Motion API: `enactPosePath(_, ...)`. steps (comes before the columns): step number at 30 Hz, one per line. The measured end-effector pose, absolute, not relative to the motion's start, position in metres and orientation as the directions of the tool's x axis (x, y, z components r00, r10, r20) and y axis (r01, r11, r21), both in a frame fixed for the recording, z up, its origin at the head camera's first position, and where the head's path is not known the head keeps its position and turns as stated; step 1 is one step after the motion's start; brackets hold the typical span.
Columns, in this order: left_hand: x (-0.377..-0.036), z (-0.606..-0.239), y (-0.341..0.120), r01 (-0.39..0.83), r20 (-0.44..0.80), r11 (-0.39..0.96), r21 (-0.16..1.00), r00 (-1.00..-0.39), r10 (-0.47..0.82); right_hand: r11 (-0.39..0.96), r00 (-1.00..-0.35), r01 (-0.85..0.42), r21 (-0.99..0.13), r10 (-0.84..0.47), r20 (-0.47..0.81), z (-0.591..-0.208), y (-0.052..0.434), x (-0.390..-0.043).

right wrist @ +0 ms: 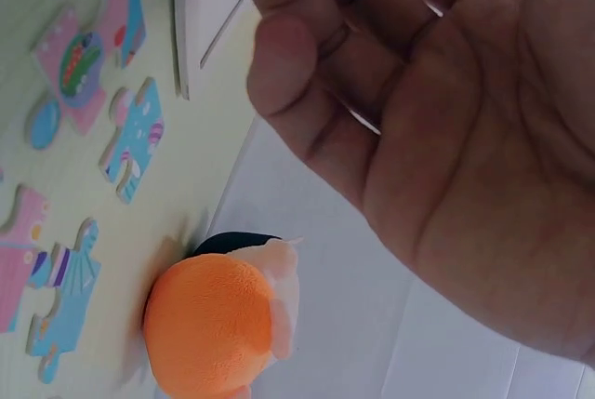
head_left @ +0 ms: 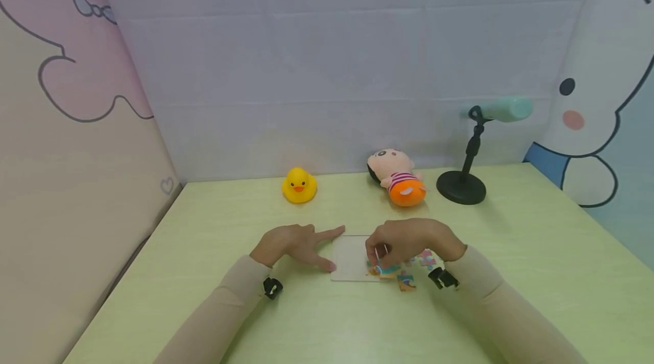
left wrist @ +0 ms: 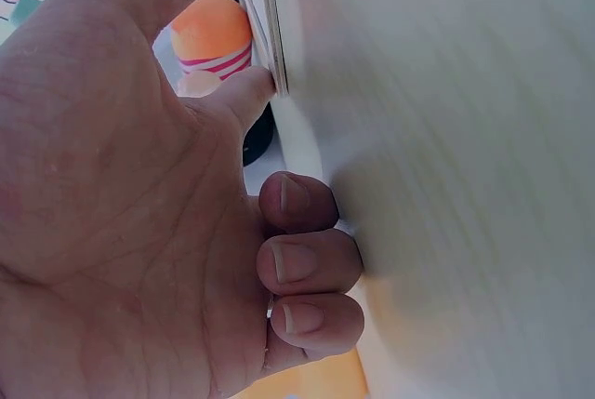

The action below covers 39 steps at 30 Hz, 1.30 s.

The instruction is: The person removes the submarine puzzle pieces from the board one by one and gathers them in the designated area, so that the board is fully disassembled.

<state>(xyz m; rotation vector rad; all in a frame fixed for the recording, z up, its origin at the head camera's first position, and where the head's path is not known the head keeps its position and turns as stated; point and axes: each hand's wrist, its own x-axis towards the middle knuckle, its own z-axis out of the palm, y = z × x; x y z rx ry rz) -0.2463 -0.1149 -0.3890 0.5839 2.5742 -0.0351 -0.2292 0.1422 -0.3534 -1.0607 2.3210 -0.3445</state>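
A white puzzle board (head_left: 351, 259) lies flat on the table between the hands. My left hand (head_left: 301, 245) touches its left side with index finger and thumb spread apart; the other fingers bend inward in the left wrist view. Over the board's right part, my right hand (head_left: 409, 239) pinches a colourful puzzle piece (head_left: 375, 269) close to the board's surface, its fingertips partly hiding the piece. More puzzle pieces lie right of the board, among them a blue one (right wrist: 137, 141) and a pink one with a green figure (right wrist: 77, 73).
Behind the board, a yellow rubber duck (head_left: 299, 186) stands at the left and a plush doll (head_left: 398, 178) in orange shorts lies at the right. Farther right, a black stand (head_left: 461, 187) holds a mint-green cylinder (head_left: 508, 109). A pale wall (head_left: 332, 68) rises behind the table.
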Motion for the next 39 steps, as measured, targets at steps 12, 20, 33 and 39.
enactPosePath(12,-0.247,-0.389,-0.112,0.429,-0.464,0.897,0.106,-0.776,0.427,0.643,-0.508,-0.616,-0.454,-0.766,-0.395,-0.353,0.155,-0.227)
enactPosePath(20,-0.247,-0.387,-0.111,0.409,-0.473,0.905,0.118,-0.778,0.413,0.673,-0.544,-0.558,-0.484,-0.738,-0.4,-0.354,0.175,-0.222)
enactPosePath(33,-0.249,-0.39,-0.115,0.415,-0.487,0.904,0.105,-0.771,0.41,0.68,-0.556,-0.532,-0.505,-0.73,-0.397,-0.356,0.196,-0.216)
enactPosePath(39,-0.248,-0.387,-0.113,0.41,-0.491,0.904,0.123,-0.767,0.414,0.694,-0.556,-0.509,-0.51,-0.717,-0.421,-0.355,0.204,-0.215)
